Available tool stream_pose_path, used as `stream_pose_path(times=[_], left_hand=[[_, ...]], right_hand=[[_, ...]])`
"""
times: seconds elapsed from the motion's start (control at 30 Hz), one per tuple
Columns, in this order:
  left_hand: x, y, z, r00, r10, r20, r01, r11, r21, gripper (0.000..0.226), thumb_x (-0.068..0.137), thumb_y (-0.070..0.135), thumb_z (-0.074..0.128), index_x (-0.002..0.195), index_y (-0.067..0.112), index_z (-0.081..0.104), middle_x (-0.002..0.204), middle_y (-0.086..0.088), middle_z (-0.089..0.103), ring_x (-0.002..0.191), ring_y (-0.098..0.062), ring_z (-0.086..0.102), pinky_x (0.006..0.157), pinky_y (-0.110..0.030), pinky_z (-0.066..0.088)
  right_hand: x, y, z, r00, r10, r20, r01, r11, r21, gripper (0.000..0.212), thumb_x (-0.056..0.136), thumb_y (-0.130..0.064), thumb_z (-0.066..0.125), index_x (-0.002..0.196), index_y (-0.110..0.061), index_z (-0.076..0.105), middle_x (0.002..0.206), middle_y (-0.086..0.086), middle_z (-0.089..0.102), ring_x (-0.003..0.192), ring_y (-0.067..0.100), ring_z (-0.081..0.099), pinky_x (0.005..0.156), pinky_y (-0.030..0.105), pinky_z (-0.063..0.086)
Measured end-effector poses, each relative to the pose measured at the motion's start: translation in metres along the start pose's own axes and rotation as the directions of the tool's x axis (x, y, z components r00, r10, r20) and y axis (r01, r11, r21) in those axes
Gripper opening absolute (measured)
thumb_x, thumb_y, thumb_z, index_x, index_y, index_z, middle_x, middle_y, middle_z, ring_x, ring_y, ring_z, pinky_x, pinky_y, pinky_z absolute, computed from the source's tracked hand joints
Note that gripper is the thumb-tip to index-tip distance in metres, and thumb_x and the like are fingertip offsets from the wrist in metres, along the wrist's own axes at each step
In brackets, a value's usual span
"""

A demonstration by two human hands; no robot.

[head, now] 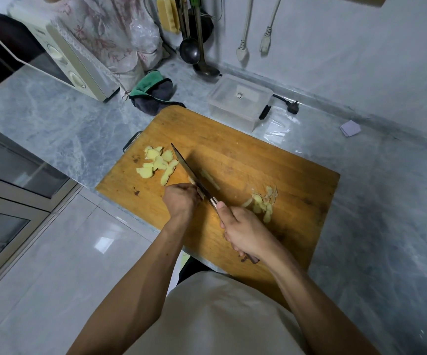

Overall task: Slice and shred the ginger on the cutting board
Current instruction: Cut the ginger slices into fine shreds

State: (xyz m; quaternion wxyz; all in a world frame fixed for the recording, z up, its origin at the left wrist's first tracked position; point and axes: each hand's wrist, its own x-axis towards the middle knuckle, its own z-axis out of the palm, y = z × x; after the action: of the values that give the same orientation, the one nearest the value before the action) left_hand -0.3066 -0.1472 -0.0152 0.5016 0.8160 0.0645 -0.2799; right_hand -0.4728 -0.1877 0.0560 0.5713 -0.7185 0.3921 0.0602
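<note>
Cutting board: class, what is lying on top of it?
On the cutting board: ginger slices, a scrap pile, the knife in the right hand. The left hand covers the ginger being cut.

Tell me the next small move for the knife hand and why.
Probably bring the knife straight down for another thin cut beside the left hand. The right hand grips the handle with the blade set against the left knuckles, which hold ginger at the blade. A pile of ginger slices on the cutting board is not yet shredded.
</note>
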Motion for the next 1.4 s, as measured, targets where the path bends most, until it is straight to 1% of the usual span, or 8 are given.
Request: stream_pose_path(times=[0.13, 0.3, 0.4, 0.47, 0.67, 0.87, 1.0, 1.4], left_hand=[[0.0, -0.003, 0.001, 0.999, 0.031, -0.012, -0.031, 0.999, 0.018, 0.038, 0.087, -0.006, 0.059, 0.057, 0.017, 0.067, 0.068, -0.014, 0.071, 0.071, -0.033, 0.073, 0.075, -0.046, 0.061], [-0.004, -0.004, 0.001, 0.995, 0.097, -0.005, -0.097, 0.993, 0.067, 0.035, 0.087, -0.003, 0.06, 0.06, 0.017, 0.069, 0.066, -0.012, 0.071, 0.069, -0.032, 0.072, 0.073, -0.046, 0.061], [-0.007, -0.002, 0.001, 0.99, 0.14, 0.004, -0.14, 0.985, 0.099, 0.029, 0.089, 0.0, 0.061, 0.064, 0.011, 0.07, 0.064, -0.009, 0.069, 0.065, -0.028, 0.069, 0.071, -0.045, 0.061], [-0.007, -0.002, 0.001, 0.988, 0.154, 0.009, -0.154, 0.983, 0.098, 0.034, 0.09, 0.001, 0.061, 0.06, 0.015, 0.068, 0.061, -0.007, 0.067, 0.065, -0.029, 0.069, 0.071, -0.045, 0.061], [-0.002, -0.005, 0.001, 0.994, 0.113, 0.01, -0.114, 0.992, 0.06, 0.039, 0.091, -0.001, 0.06, 0.058, 0.02, 0.066, 0.067, -0.01, 0.07, 0.072, -0.033, 0.072, 0.075, -0.048, 0.061], [-0.007, 0.0, 0.002, 0.984, 0.176, 0.025, -0.178, 0.978, 0.11, 0.027, 0.09, -0.001, 0.059, 0.069, 0.011, 0.071, 0.065, -0.004, 0.066, 0.059, -0.018, 0.065, 0.063, -0.028, 0.058], [0.004, -0.008, 0.003, 0.994, 0.103, 0.033, -0.104, 0.994, 0.04, 0.035, 0.089, -0.001, 0.061, 0.06, 0.018, 0.067, 0.071, -0.014, 0.072, 0.071, -0.033, 0.072, 0.07, -0.049, 0.061], [0.011, -0.012, 0.003, 0.995, 0.084, 0.063, -0.086, 0.996, 0.038, 0.035, 0.093, 0.006, 0.061, 0.061, 0.018, 0.069, 0.072, -0.015, 0.073, 0.073, -0.037, 0.072, 0.07, -0.053, 0.06]], right_hand=[[0.0, -0.003, 0.002, 1.0, 0.015, 0.003, -0.015, 1.0, -0.014, 0.058, 0.106, -0.056, 0.026, 0.078, -0.013, 0.053, 0.057, 0.006, 0.053, 0.044, 0.021, 0.048, 0.046, 0.033, 0.043], [-0.002, -0.005, 0.005, 1.0, 0.006, -0.014, -0.007, 0.996, -0.09, 0.058, 0.108, -0.052, 0.024, 0.076, -0.013, 0.053, 0.054, 0.001, 0.052, 0.034, 0.008, 0.046, 0.041, 0.025, 0.04], [-0.001, -0.006, 0.007, 1.0, -0.017, -0.005, 0.016, 0.993, -0.113, 0.058, 0.108, -0.05, 0.023, 0.071, -0.015, 0.051, 0.052, -0.001, 0.05, 0.031, 0.003, 0.043, 0.045, 0.027, 0.04], [0.0, -0.006, 0.007, 1.0, -0.017, -0.006, 0.016, 0.993, -0.115, 0.058, 0.108, -0.051, 0.024, 0.071, -0.015, 0.051, 0.053, -0.001, 0.051, 0.031, 0.002, 0.042, 0.045, 0.028, 0.04], [0.003, -0.008, 0.005, 1.0, 0.022, 0.018, -0.02, 0.996, -0.089, 0.058, 0.108, -0.052, 0.023, 0.07, -0.017, 0.049, 0.055, 0.0, 0.049, 0.03, 0.002, 0.04, 0.036, 0.021, 0.037], [0.01, -0.009, 0.007, 1.0, 0.01, 0.013, -0.009, 0.996, -0.094, 0.061, 0.108, -0.052, 0.023, 0.065, -0.016, 0.047, 0.05, -0.002, 0.047, 0.03, 0.003, 0.04, 0.04, 0.025, 0.04], [0.012, -0.006, -0.002, 0.997, 0.047, 0.055, -0.046, 0.999, -0.02, 0.056, 0.107, -0.054, 0.024, 0.077, -0.016, 0.051, 0.052, -0.004, 0.046, 0.036, 0.007, 0.042, 0.04, 0.024, 0.04], [0.018, -0.001, -0.003, 0.995, 0.053, 0.089, -0.057, 0.997, 0.048, 0.057, 0.106, -0.058, 0.024, 0.08, -0.013, 0.049, 0.051, 0.0, 0.041, 0.037, 0.013, 0.038, 0.041, 0.025, 0.037]])
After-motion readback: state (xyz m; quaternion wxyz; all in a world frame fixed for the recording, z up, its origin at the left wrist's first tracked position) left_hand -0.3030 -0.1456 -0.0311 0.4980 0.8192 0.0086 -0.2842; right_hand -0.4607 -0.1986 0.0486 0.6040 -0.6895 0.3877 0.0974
